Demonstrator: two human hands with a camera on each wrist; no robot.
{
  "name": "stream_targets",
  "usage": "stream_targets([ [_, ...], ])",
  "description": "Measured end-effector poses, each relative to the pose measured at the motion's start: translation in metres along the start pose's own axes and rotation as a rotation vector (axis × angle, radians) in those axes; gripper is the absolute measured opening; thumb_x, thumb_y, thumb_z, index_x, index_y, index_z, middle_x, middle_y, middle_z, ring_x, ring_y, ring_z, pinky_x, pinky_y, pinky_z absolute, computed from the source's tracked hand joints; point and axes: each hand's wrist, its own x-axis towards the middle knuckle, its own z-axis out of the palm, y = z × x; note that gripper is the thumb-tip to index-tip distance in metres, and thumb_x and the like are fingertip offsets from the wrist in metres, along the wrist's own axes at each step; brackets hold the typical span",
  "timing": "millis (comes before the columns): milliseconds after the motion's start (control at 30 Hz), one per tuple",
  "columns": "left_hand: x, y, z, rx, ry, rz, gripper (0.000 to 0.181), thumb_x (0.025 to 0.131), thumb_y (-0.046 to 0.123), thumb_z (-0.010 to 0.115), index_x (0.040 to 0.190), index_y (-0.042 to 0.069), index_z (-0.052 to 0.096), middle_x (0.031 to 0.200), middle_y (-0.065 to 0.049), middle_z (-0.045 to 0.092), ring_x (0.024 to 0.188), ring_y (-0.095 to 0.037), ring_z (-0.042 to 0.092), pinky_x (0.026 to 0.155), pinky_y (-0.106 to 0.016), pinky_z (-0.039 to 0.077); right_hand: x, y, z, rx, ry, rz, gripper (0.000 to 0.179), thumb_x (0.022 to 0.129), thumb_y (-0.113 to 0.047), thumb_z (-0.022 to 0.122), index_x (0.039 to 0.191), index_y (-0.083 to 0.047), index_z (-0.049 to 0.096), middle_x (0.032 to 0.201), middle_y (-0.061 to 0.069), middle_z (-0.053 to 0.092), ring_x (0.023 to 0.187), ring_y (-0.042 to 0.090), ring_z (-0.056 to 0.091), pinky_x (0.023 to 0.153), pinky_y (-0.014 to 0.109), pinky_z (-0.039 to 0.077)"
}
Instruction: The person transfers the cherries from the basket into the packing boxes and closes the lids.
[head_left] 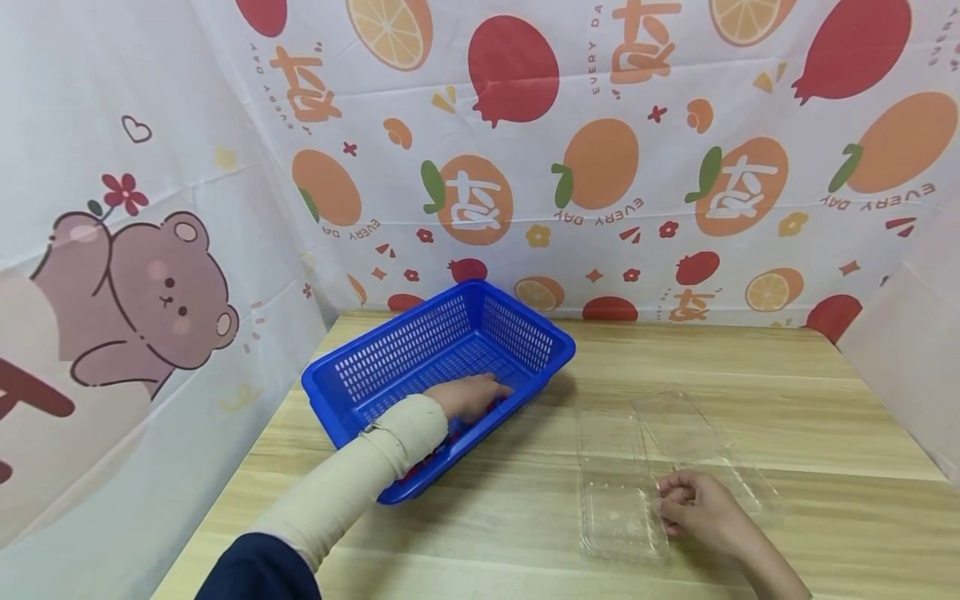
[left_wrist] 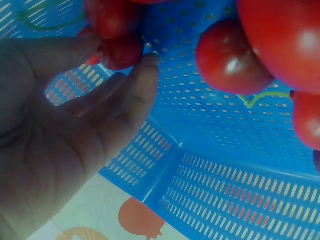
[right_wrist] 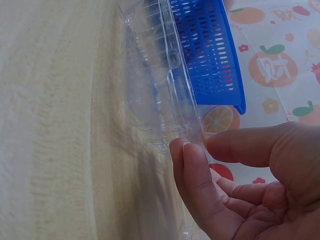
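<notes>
Inside the blue plastic basket (head_left: 551, 329), my left hand (head_left: 468, 398) reaches down near the front wall. The left wrist view shows its thumb and fingers around a dark red cherry (left_wrist: 120, 50), pinching it. More cherries (left_wrist: 232, 57), some with thin green stems, are close by in the basket. On the table, a clear plastic clamshell box (head_left: 618, 517) lies opened out, its two halves side by side. My right hand (head_left: 701, 508) pinches the edge of this box between thumb and index finger.
The basket stands at the back left of the wooden table (head_left: 840, 417), set at an angle. Behind it hangs a white cloth (head_left: 660, 117) printed with fruit. Another cloth (head_left: 75, 167) with a bear on it hangs along the left side.
</notes>
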Motion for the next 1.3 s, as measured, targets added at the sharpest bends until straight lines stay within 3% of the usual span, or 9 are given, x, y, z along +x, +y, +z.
stream_targets([
  [267,0.003,-0.005,0.004,0.055,0.035,0.038,0.042,0.091,-0.003,0.055,0.130,0.015,0.060,0.128,-0.010,0.058,0.124,-0.027,0.051,0.103,-0.042,0.041,-0.001,-0.003,0.000,0.010,-0.005,0.002,0.034,0.088,0.000,0.061,0.113,0.021,0.048,0.082,0.011,0.061,0.070,0.019,0.062,0.062,0.028,0.056],
  [367,0.003,-0.007,0.003,0.068,0.048,0.042,0.028,0.087,-0.006,0.059,0.107,0.011,0.069,0.108,-0.008,0.063,0.106,-0.024,0.057,0.092,-0.038,0.047,-0.001,-0.004,0.000,0.011,-0.011,-0.001,0.034,0.088,0.000,0.061,0.113,0.021,0.048,0.083,0.011,0.061,0.070,0.019,0.062,0.062,0.028,0.056],
  [467,0.002,-0.008,0.000,0.044,0.049,0.036,0.019,0.083,-0.008,0.062,0.084,0.011,0.066,0.089,-0.004,0.058,0.087,-0.020,0.054,0.077,-0.034,0.047,-0.002,-0.003,-0.002,0.004,-0.021,-0.026,0.034,0.089,0.001,0.060,0.112,0.022,0.048,0.083,0.012,0.061,0.070,0.018,0.063,0.063,0.027,0.056],
  [533,0.001,-0.009,-0.001,0.022,0.045,0.023,0.021,0.082,-0.007,0.063,0.078,0.014,0.063,0.085,-0.002,0.056,0.082,-0.018,0.052,0.072,-0.033,0.046,-0.001,-0.002,-0.002,0.003,-0.030,-0.043,0.034,0.089,0.001,0.060,0.112,0.023,0.047,0.083,0.012,0.062,0.070,0.017,0.063,0.063,0.027,0.056],
  [733,-0.004,-0.010,-0.002,-0.017,0.061,-0.013,0.020,0.081,-0.003,0.068,0.090,0.014,0.070,0.095,-0.003,0.061,0.093,-0.020,0.056,0.079,-0.035,0.049,0.000,-0.002,-0.001,0.005,-0.019,-0.034,0.033,0.088,0.003,0.060,0.111,0.023,0.048,0.080,0.012,0.062,0.069,0.018,0.063,0.062,0.028,0.056],
  [867,-0.008,-0.012,-0.004,-0.036,0.115,-0.021,0.020,0.080,0.000,0.071,0.097,0.011,0.070,0.101,-0.007,0.058,0.094,-0.023,0.056,0.077,-0.035,0.050,0.000,-0.002,0.000,0.004,-0.011,-0.021,0.033,0.088,0.002,0.060,0.111,0.023,0.048,0.081,0.012,0.061,0.070,0.019,0.063,0.062,0.028,0.056],
  [1167,-0.032,-0.002,-0.021,-0.058,0.294,-0.033,0.026,0.082,0.001,0.071,0.107,0.006,0.067,0.114,-0.018,0.053,0.090,-0.027,0.058,0.076,-0.040,0.053,0.000,-0.002,0.001,0.003,-0.005,-0.020,0.033,0.088,0.004,0.060,0.111,0.023,0.047,0.081,0.012,0.062,0.070,0.018,0.063,0.062,0.027,0.056],
  [1300,-0.050,0.005,-0.026,-0.058,0.457,-0.017,0.025,0.081,0.000,0.070,0.105,0.003,0.064,0.119,-0.025,0.051,0.081,-0.030,0.062,0.069,-0.037,0.057,0.000,-0.002,0.001,0.002,-0.004,-0.022,0.032,0.088,0.004,0.060,0.111,0.023,0.048,0.080,0.012,0.062,0.069,0.018,0.063,0.062,0.027,0.056],
])
